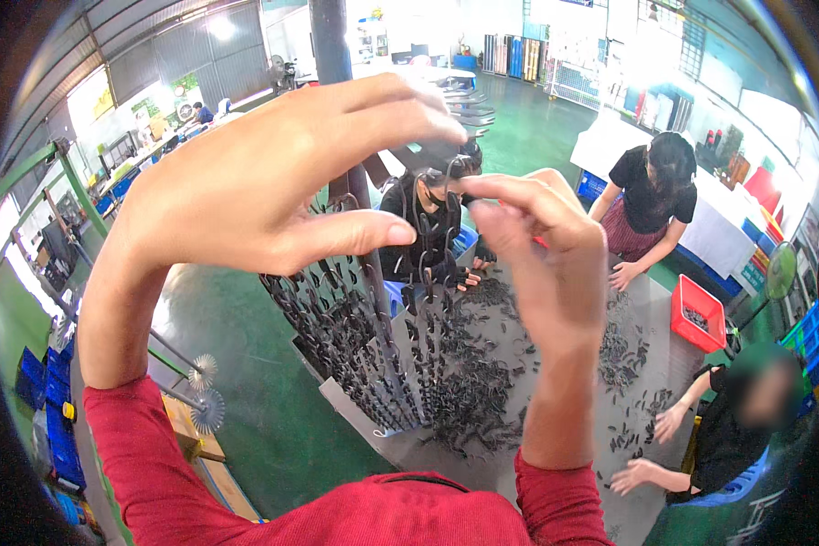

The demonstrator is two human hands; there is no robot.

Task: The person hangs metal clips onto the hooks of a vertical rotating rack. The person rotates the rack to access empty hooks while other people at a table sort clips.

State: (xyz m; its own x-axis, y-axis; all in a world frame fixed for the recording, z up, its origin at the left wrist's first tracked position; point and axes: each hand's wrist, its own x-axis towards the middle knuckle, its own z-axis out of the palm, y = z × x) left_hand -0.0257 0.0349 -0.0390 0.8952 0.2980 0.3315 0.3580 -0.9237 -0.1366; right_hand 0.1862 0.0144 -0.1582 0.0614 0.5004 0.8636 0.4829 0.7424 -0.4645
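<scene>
Both my arms reach up in red sleeves around a rack of small dark curved pieces [328, 318], which hang in long strands. Its upper part shows between my hands. My left hand [273, 173] is raised left of the strands, fingers stretched out over the top pieces and the thumb apart below them. To the right, my right hand [555, 246] has its fingers curled and its thumb near the forefinger, beside a strand of dark pieces [450, 218]. Motion smears this hand, and anything in its fingertips is too small to make out.
A grey table [651, 364] below carries heaps of loose dark pieces [473, 391]. Three people sit or stand around it, their hands near the pieces. On its right edge is a red tray [714, 314]. A dark post [330, 41] rises behind the rack; cardboard boxes [209, 437] lie lower left.
</scene>
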